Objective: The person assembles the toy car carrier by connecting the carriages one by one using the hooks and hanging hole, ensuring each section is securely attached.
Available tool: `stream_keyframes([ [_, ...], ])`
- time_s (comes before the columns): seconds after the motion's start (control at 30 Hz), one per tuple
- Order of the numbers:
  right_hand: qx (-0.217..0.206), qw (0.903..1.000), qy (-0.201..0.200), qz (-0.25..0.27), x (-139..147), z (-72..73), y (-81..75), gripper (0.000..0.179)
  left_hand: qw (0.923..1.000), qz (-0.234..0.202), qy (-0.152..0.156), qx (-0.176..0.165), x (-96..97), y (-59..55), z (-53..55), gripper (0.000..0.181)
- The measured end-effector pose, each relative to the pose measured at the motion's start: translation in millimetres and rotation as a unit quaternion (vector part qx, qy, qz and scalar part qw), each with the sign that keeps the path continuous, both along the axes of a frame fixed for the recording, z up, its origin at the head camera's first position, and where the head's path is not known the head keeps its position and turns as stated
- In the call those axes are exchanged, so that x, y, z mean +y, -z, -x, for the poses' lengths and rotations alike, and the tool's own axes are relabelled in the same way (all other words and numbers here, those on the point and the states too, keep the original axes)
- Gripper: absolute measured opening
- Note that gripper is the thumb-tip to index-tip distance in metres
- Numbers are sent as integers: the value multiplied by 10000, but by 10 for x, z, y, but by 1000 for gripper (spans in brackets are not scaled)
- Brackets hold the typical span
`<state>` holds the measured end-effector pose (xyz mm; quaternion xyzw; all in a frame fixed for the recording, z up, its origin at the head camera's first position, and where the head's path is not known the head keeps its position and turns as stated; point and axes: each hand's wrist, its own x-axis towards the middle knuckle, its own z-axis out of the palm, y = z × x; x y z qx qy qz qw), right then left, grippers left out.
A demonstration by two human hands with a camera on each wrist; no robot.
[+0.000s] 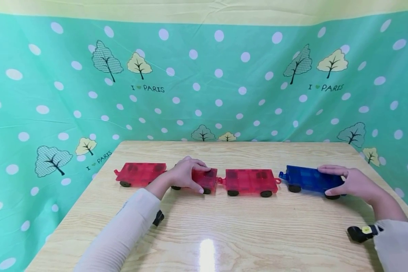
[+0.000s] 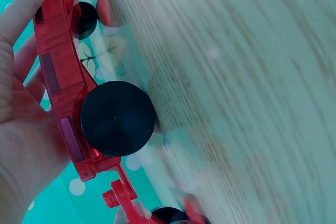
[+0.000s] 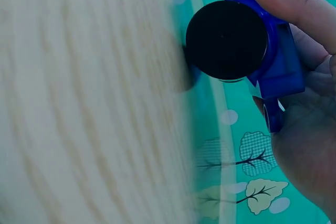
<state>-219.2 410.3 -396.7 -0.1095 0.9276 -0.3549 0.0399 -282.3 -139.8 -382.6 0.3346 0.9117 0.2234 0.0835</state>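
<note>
Three translucent red toy train cars and one blue car stand in a row on the table. My left hand (image 1: 187, 173) grips the second red car (image 1: 209, 177) from above, thumb on the near side; its black wheel (image 2: 118, 118) shows in the left wrist view. To its left is another red car (image 1: 141, 173), to its right a third red car (image 1: 251, 180), linked to it by a hook. My right hand (image 1: 355, 184) holds the right end of the blue car (image 1: 302, 178). The blue car's hook (image 1: 283, 175) is close to the third car's loop (image 1: 278, 181); whether they touch I cannot tell.
The light wooden table (image 1: 244, 234) ends at the back against a green dotted cloth (image 1: 224, 83) printed with trees. A black wrist camera (image 1: 158, 218) sits below the left hand, and another black wrist camera (image 1: 360, 233) below the right.
</note>
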Motion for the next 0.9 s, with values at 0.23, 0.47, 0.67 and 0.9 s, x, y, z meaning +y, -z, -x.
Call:
stream_keyframes([
  [0.23, 38, 9999, -142, 72, 40, -3, 31, 78, 9999, 108, -2, 29, 11, -28, -32, 73],
  [0.47, -58, 9996, -229, 129, 26, 1, 26, 79, 9999, -131, -28, -42, 13, -102, -58, 71],
  [0.67, -77, 9996, -233, 165, 29, 0, 12, 79, 9984, -564, 10, 11, 69, -174, -119, 66],
  [0.9, -83, 9996, -242, 145, 32, 10, 13, 79, 9943, -1051, 176, -93, 189, -224, -229, 58],
])
